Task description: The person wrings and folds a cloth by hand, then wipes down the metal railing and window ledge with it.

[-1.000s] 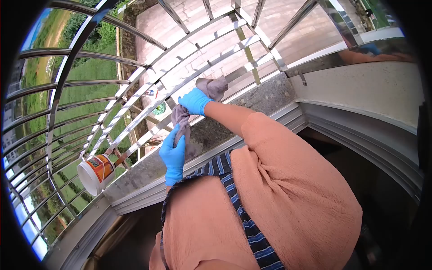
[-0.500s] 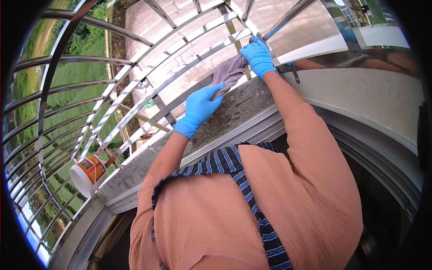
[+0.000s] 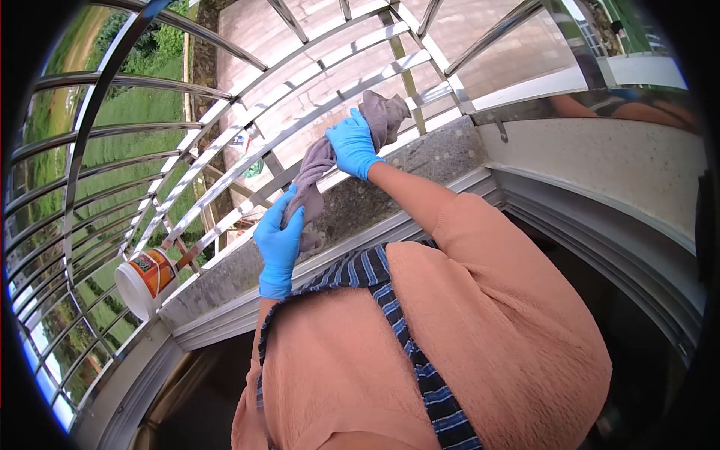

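A grey-purple cloth (image 3: pixel 318 163) stretches, twisted, between my two hands above the concrete ledge. My left hand (image 3: pixel 279 238), in a blue glove, grips its lower end, and a loose part hangs below beside the fingers. Higher up and to the right, my right hand (image 3: pixel 352 144), also blue-gloved, is closed round the cloth, with a bunched end sticking out past it near the metal rails. Some of the right fingertips are hidden behind the fabric.
Curved metal bars (image 3: pixel 150 135) enclose the ledge (image 3: pixel 427 161) in front and at left. A white bucket with an orange label (image 3: pixel 147 282) stands at the ledge's left end. Window tracks (image 3: pixel 225 324) run along the near side.
Both hands have moved left and closer to my body with the cloth. My right hand has left the corner by the rails, and a bunched cloth end now shows beyond it.
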### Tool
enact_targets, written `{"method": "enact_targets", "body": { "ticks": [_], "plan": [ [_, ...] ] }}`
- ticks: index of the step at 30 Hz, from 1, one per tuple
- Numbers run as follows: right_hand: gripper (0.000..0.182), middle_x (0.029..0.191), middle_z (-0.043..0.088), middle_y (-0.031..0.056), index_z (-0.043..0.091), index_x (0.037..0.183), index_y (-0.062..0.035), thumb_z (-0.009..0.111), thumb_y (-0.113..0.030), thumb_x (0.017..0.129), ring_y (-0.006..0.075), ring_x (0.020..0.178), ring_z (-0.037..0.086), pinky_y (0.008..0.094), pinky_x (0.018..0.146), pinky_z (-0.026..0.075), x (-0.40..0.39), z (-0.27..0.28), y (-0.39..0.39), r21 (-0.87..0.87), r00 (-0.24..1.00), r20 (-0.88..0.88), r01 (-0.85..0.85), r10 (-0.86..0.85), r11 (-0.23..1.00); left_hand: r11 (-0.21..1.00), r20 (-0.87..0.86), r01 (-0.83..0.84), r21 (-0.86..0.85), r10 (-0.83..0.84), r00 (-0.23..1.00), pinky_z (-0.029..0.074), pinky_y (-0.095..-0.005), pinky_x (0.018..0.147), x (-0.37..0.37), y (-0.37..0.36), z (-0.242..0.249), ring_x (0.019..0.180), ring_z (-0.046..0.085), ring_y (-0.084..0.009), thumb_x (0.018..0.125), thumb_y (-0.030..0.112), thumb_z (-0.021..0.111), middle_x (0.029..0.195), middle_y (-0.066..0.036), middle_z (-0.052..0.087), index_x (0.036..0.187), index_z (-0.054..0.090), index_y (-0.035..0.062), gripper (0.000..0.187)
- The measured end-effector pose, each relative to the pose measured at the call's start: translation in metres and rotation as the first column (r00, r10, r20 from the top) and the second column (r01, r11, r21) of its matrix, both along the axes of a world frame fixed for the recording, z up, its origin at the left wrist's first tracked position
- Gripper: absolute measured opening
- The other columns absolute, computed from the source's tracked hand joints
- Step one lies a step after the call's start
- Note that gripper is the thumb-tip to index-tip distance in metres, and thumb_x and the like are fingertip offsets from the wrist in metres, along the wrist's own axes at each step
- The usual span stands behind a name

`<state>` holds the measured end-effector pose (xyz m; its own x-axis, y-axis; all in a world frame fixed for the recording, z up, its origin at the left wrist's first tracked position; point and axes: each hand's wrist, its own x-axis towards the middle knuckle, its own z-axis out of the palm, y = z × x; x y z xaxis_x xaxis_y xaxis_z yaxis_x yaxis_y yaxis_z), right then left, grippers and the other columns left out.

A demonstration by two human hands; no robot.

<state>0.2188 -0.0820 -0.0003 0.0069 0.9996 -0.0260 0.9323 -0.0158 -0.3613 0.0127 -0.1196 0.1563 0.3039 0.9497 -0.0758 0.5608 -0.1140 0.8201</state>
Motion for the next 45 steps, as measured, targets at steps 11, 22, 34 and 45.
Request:
{"method": "enact_targets", "body": {
  "ticks": [11,22,34,45],
  "plan": [
    [0.033,0.095,0.064,0.0079,0.053,0.119,-0.0167,0.046,-0.010,0.087,0.0248,0.077,0.065,0.0384,0.068,0.049,-0.060,-0.006,0.020,0.134,0.885,0.010,-0.462,0.465,0.877,0.969,-0.039,-0.246,-0.029,0.245,0.969,0.050,-0.0279,0.084,-0.034,-0.023,0.019,0.096,0.063,-0.0122,0.080,0.005,0.068,0.109,-0.010,0.068,0.117,0.064,0.0033,0.037],
    [0.053,0.091,0.063,0.0081,0.057,0.120,-0.0125,0.072,-0.030,0.072,0.0275,0.087,0.060,0.0460,0.102,0.033,0.155,0.019,-0.012,0.183,0.937,0.282,-0.265,0.208,0.947,0.938,-0.312,0.340,0.063,-0.305,0.900,0.051,-0.0350,0.064,0.039,-0.027,-0.021,0.067,0.062,-0.0267,0.079,0.022,0.068,0.075,-0.009,0.061,0.121,0.063,0.0242,0.042],
    [0.051,0.106,0.063,0.0080,0.059,0.119,-0.0083,0.066,-0.010,0.069,0.0284,0.097,0.056,0.0471,0.103,0.032,0.061,-0.009,-0.001,0.148,0.960,0.033,-0.279,0.278,0.949,0.997,-0.165,-0.039,0.071,0.050,0.985,0.049,-0.0363,0.058,-0.035,-0.066,-0.033,0.061,0.060,-0.0255,0.077,0.019,0.068,0.070,-0.010,0.060,0.117,0.066,0.0213,0.040],
    [0.046,0.125,0.056,0.0143,0.054,0.124,-0.0068,0.056,-0.015,0.078,0.0286,0.118,0.051,0.0375,0.104,0.037,-0.156,0.011,-0.004,0.025,0.692,-0.404,-0.645,0.598,0.764,0.869,-0.101,-0.474,0.140,0.488,0.867,0.050,-0.0313,0.066,-0.095,-0.109,-0.010,0.069,0.063,-0.0203,0.077,0.012,0.070,0.082,-0.012,0.066,0.116,0.066,0.0118,0.039]
  ]
}}
